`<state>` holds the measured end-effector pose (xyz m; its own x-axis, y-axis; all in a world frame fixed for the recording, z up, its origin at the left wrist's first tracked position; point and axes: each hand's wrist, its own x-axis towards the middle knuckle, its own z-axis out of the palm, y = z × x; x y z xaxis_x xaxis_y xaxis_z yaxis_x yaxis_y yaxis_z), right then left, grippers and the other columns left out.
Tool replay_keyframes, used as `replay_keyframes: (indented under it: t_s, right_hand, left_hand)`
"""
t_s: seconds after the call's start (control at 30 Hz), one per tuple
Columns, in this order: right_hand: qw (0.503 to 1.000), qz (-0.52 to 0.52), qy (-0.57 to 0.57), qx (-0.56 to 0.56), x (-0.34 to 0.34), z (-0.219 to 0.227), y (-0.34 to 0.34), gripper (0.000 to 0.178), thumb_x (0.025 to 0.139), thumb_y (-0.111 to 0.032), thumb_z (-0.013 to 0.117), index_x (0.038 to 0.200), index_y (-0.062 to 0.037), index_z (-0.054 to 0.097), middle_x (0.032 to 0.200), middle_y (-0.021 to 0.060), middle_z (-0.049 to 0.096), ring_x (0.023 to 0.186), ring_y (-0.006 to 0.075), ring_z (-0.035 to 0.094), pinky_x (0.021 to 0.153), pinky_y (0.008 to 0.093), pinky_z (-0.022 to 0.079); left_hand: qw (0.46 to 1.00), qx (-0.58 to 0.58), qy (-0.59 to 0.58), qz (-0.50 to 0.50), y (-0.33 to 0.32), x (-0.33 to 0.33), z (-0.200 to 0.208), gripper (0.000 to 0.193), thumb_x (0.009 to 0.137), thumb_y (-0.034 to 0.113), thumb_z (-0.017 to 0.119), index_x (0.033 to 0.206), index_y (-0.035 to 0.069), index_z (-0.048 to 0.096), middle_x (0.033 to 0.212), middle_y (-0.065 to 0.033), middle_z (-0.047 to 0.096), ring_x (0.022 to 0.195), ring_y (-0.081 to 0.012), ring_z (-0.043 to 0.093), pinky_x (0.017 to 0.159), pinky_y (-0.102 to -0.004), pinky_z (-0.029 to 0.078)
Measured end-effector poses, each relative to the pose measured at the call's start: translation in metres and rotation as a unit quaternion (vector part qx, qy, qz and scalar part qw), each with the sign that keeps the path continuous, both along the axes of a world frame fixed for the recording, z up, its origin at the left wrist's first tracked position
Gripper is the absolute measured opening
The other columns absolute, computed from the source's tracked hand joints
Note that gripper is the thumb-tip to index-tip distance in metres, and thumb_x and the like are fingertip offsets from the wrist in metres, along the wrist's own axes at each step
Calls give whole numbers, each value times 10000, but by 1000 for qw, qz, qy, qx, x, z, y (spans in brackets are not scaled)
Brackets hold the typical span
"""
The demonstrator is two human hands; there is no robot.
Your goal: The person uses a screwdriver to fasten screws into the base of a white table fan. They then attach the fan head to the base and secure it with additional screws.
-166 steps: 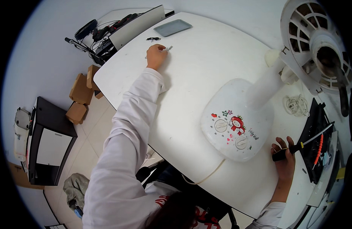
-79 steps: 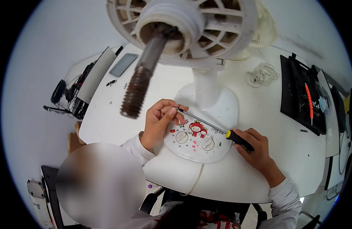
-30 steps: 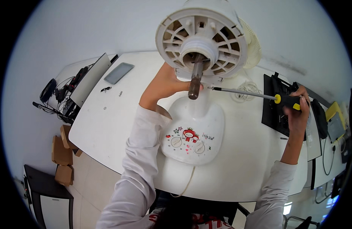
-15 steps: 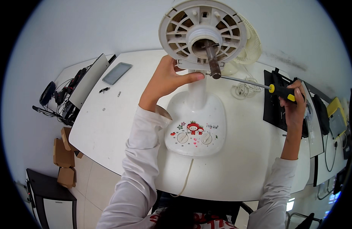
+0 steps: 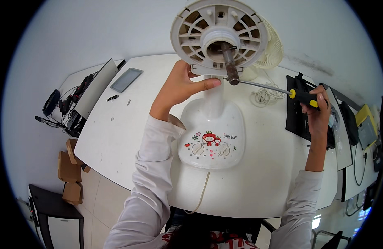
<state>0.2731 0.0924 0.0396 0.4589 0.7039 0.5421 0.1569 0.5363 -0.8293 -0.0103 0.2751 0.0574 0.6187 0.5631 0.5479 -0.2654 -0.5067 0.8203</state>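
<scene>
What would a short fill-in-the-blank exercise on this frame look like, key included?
1. The right hand holds a ____ by its black-and-yellow handle.
2. The left hand is at the neck of the white ____.
3. The base carries ____ round knobs.
Missing words: screwdriver; fan; two.

left hand (image 5: 181, 86): some fingers hidden | fan housing (image 5: 218, 35): far edge cut off | screwdriver (image 5: 301, 96): blade partly behind shaft (image 5: 230, 66) | far-left bits (image 5: 129, 102): too small to tell
</scene>
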Motion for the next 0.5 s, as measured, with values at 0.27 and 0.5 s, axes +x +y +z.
replay_keyframes:
  t_s: [0.27,0.5]
  right_hand:
    - [1000,13,-1,2,-1,-3,2,285,829,-322,547,847,-44,486,683,87,554,549,115,568,467,185,460]
    - [1000,11,-8,-2,-2,-2,2,289,838,-333,528,843,-48,480,693,84,544,561,110,555,484,185,454]
  left_hand:
    - [1000,-7,14,19,-7,0,4,583,637,161,774,1109,-29,491,1033,-108,582,984,-194,552,947,-340,389]
    - [1000,-3,5,-3,-5,0,3,570,651,155,764,1113,-32,489,1041,-110,581,985,-196,554,957,-345,384]
